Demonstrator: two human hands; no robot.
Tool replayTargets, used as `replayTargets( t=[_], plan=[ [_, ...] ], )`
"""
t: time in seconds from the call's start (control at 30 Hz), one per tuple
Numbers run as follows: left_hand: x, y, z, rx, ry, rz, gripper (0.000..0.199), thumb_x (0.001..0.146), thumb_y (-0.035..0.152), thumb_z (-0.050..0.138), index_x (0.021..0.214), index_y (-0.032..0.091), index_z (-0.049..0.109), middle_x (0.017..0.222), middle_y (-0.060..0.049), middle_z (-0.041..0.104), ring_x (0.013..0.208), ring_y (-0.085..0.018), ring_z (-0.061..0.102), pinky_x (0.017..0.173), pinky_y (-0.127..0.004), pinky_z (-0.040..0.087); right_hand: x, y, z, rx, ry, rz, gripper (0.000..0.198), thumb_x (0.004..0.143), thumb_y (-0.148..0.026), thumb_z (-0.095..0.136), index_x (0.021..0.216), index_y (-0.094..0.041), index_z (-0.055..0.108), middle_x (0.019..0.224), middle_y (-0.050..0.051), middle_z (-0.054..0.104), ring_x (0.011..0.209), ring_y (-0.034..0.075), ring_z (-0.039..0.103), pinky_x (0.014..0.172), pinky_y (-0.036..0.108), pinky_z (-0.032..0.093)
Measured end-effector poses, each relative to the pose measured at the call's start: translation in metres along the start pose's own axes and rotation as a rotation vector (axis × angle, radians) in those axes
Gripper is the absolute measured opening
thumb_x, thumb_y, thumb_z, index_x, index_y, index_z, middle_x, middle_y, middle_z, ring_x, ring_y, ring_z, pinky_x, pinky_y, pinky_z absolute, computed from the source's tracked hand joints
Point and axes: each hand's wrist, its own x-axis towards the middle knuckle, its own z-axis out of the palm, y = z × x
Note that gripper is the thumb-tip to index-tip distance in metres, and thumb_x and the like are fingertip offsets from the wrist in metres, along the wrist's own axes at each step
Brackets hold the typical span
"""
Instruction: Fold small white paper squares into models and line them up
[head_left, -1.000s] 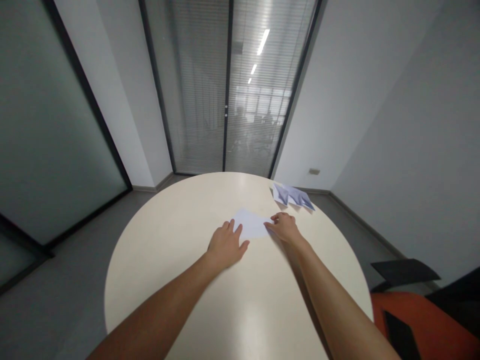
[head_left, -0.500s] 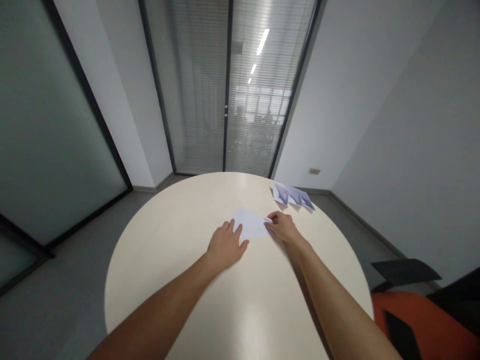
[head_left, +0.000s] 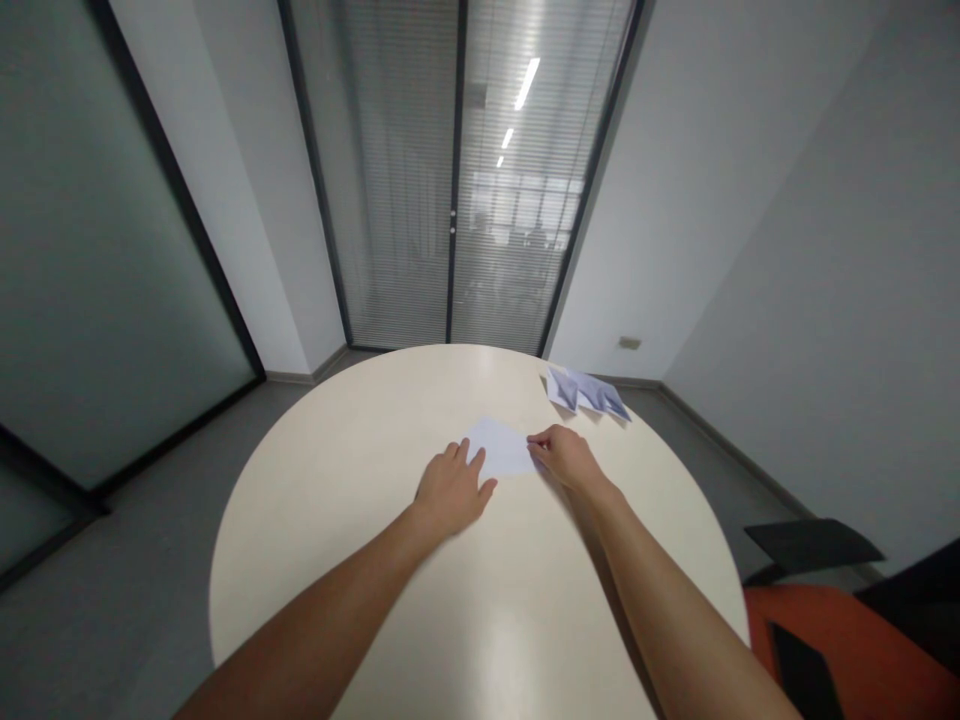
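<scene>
Paper (head_left: 504, 454) lies crosswise, tapering away.

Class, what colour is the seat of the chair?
The seat is orange-red, shown best in the head view.

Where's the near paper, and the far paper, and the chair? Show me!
Near paper (head_left: 505, 449): head view, middle of the bare sheet.
Far paper (head_left: 591, 389): head view, about the middle of the creased paper.
Chair (head_left: 862, 640): head view, on its red seat.
</scene>
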Motion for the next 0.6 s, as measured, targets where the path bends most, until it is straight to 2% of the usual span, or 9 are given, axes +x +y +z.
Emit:
replayTargets(
  t=[0.2, 0.3, 0.43, 0.6],
  plan=[
    [0.002, -0.004, 0.001, -0.031, -0.007, 0.002, 0.051, 0.101, 0.045, 0.039, 0.142, 0.018, 0.052, 0.145, -0.017, 0.053, 0.128, -0.033, 0.05, 0.1, -0.045, 0.046, -0.003, -0.006, -0.003, -0.066, -0.014, -0.073, 0.025, 0.093, -0.026, 0.056, 0.095, -0.02, 0.079, 0.108, 0.012, 0.075, 0.102, 0.025, 0.067, 0.084, 0.028, 0.045],
    [0.003, -0.007, 0.001, -0.04, -0.01, 0.009, 0.049, 0.101, 0.044, 0.039, 0.141, 0.02, 0.053, 0.145, -0.015, 0.054, 0.127, -0.032, 0.051, 0.099, -0.045, 0.047, -0.008, -0.011, -0.009, -0.123, -0.087, -0.105, 0.028, 0.094, -0.036, 0.055, 0.09, -0.02, 0.077, 0.107, 0.013, 0.072, 0.098, 0.025, 0.065, 0.084, 0.029, 0.045],
    [0.006, -0.013, 0.0, -0.05, -0.027, 0.038, 0.042, 0.101, 0.041, 0.042, 0.135, 0.023, 0.059, 0.14, -0.012, 0.058, 0.124, -0.03, 0.055, 0.096, -0.043, 0.05, -0.016, -0.013, -0.015, -0.138, -0.18, -0.187, 0.036, 0.086, -0.053, 0.065, 0.096, -0.02, 0.073, 0.118, 0.016, 0.064, 0.104, 0.028, 0.06, 0.09, 0.035, 0.046],
    [0.008, -0.021, -0.006, -0.068, -0.052, 0.05, 0.035, 0.099, 0.038, 0.047, 0.125, 0.024, 0.066, 0.134, -0.011, 0.063, 0.119, -0.029, 0.06, 0.099, -0.043, 0.049, -0.015, -0.006, -0.02, -0.057, -0.235, -0.267, 0.032, 0.084, -0.049, 0.069, 0.097, -0.02, 0.074, 0.119, 0.014, 0.063, 0.106, 0.028, 0.061, 0.095, 0.034, 0.045]
  ],
)
